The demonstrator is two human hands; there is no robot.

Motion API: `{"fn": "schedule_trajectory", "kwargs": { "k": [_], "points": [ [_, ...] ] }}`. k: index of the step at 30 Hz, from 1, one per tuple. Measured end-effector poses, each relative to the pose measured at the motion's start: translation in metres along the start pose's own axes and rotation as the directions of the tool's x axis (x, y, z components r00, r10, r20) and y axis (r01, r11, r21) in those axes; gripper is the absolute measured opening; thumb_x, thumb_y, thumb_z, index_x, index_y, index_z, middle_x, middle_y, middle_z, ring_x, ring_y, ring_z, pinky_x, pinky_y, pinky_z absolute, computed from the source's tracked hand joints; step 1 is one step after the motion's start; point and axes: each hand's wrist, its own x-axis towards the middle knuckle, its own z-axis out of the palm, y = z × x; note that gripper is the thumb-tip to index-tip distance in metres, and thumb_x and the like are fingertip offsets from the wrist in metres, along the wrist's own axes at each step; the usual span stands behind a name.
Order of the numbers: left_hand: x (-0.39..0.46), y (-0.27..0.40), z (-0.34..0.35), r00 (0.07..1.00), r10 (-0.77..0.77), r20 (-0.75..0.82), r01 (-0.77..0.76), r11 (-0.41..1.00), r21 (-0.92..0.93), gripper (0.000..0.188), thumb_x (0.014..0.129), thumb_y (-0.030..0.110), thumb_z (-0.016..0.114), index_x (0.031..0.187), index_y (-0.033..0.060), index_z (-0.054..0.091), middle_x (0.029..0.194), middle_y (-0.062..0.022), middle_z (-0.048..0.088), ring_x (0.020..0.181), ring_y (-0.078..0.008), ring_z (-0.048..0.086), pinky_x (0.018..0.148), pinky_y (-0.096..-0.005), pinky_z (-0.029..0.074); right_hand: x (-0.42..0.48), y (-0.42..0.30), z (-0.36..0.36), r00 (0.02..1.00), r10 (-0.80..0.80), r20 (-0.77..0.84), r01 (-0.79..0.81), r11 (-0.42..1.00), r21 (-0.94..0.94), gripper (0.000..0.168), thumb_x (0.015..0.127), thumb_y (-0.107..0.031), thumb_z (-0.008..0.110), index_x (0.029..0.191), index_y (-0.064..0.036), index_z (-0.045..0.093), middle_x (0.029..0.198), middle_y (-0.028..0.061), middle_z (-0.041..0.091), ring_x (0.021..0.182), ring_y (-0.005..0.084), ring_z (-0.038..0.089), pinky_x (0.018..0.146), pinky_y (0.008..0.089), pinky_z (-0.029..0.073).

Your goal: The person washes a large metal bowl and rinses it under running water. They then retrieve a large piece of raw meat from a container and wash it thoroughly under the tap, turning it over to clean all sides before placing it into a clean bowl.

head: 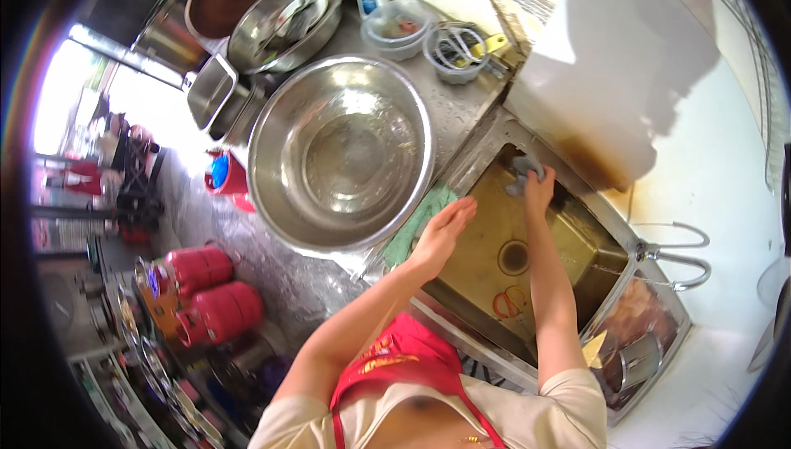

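Observation:
My right hand (539, 188) reaches into the far corner of a metal sink (476, 263), gripping a wet-looking grey cloth (524, 168). Over the sink's left edge, my left hand (444, 231) is extended and holds nothing. Beside it a green cloth (405, 239) lies on the rim, partly hidden by the forearm. Scissors with orange and yellow handles (508, 302) lie on the sink floor near the round drain (514, 257). A large steel basin (296, 158) stands on the counter left of the sink.
A faucet (686, 270) projects from the right wall, beside a second basin holding a metal pot (642, 359). Plastic tubs (395, 41) and a steel bowl of utensils (241, 47) stand at the back. Red gas cylinders (228, 310) are on the left.

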Motion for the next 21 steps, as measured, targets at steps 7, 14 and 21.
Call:
{"fn": "schedule_trajectory", "kwargs": {
  "k": [7, 14, 21],
  "points": [
    [0.031, 0.051, 0.014, 0.975, 0.191, -0.109, -0.183, 0.98, 0.08, 0.049, 0.097, 0.031, 0.038, 0.139, 0.0069, 0.03, 0.142, -0.0102, 0.032, 0.135, -0.0183, 0.022, 0.108, -0.0296, 0.017, -0.082, -0.169, -0.054, 0.864, 0.128, 0.488, -0.478, 0.513, 0.713, 0.027, 0.083, -0.017, 0.051, 0.108, -0.009, 0.044, 0.103, 0.0035, 0.049, 0.095, 0.0159, 0.048, 0.078, 0.0362, 0.042],
    [-0.004, 0.105, -0.03, 0.964, 0.11, -0.242, -0.141, 0.984, -0.113, 0.058, 0.094, 0.051, 0.03, 0.122, 0.003, 0.045, 0.118, -0.0113, 0.051, 0.109, -0.0195, 0.046, 0.092, -0.0329, 0.037, -0.152, -0.299, 0.031, 0.719, 0.095, 0.688, -0.635, 0.492, 0.596, 0.037, 0.091, -0.029, 0.051, 0.114, -0.003, 0.038, 0.107, 0.0096, 0.049, 0.097, 0.0171, 0.048, 0.081, 0.0322, 0.043],
    [-0.051, 0.093, -0.14, 0.893, 0.315, -0.321, -0.228, 0.932, 0.281, 0.04, 0.095, 0.032, 0.041, 0.123, 0.0066, 0.052, 0.123, -0.0087, 0.054, 0.11, -0.0169, 0.05, 0.093, -0.0288, 0.037, -0.174, -0.298, 0.163, 0.787, 0.21, 0.581, -0.534, 0.704, 0.468, 0.038, 0.091, -0.023, 0.05, 0.112, 0.004, 0.034, 0.098, 0.0181, 0.053, 0.061, 0.0225, 0.061, 0.053, 0.0322, 0.049]
  ]
}}
